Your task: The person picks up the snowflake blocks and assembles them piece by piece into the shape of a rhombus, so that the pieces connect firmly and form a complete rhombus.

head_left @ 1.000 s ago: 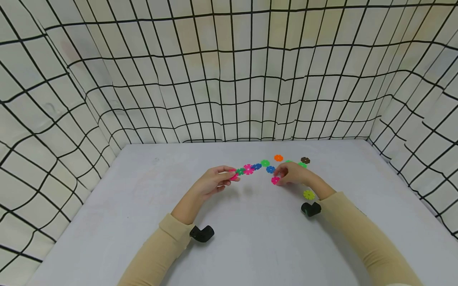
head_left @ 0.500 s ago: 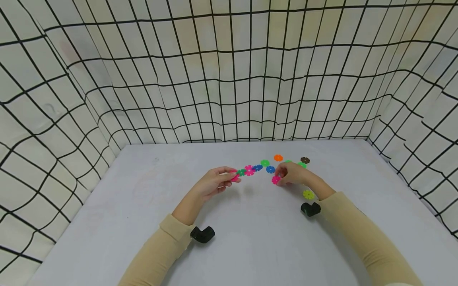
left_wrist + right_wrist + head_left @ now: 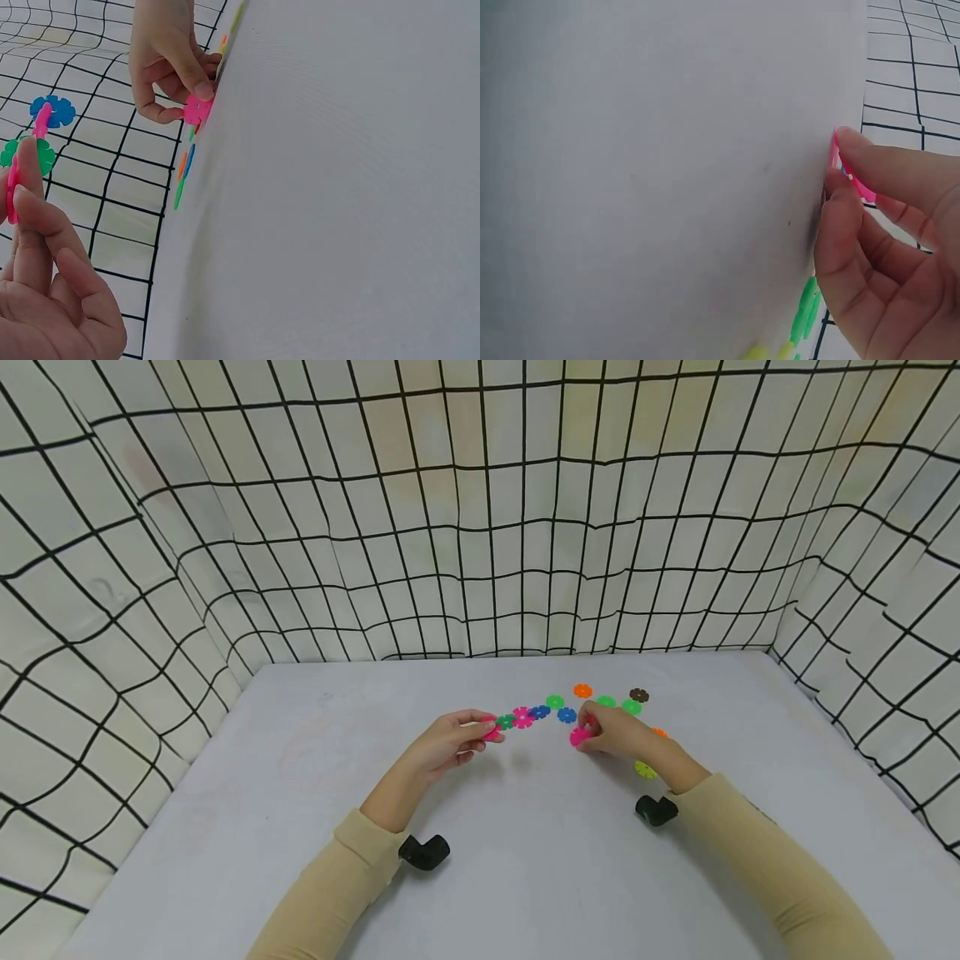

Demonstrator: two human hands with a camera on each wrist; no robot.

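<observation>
A person's left hand (image 3: 457,742) pinches the pink end of a short chain of interlocked flower-shaped plastic discs (image 3: 522,717), in pink, dark green, pink and blue, above a white tabletop (image 3: 517,860), while the right hand (image 3: 617,732) grips a single bright-pink flower-shaped disc (image 3: 578,737) between thumb and fingers. The chain's long axis runs from the left fingers toward the right, slanting slightly to the table's far edge in the head view, its blue end outermost; neighboring discs sit crosswise. The single disc stands on edge, its face toward the left wrist camera; whether it touches the table cannot be told. Near the blue end lie a light-green disc (image 3: 555,702) and a blue disc (image 3: 567,716), with an orange disc (image 3: 582,691) beyond. A brown disc (image 3: 639,695) lies past the right hand, a yellow disc (image 3: 645,770) by its wrist.
</observation>
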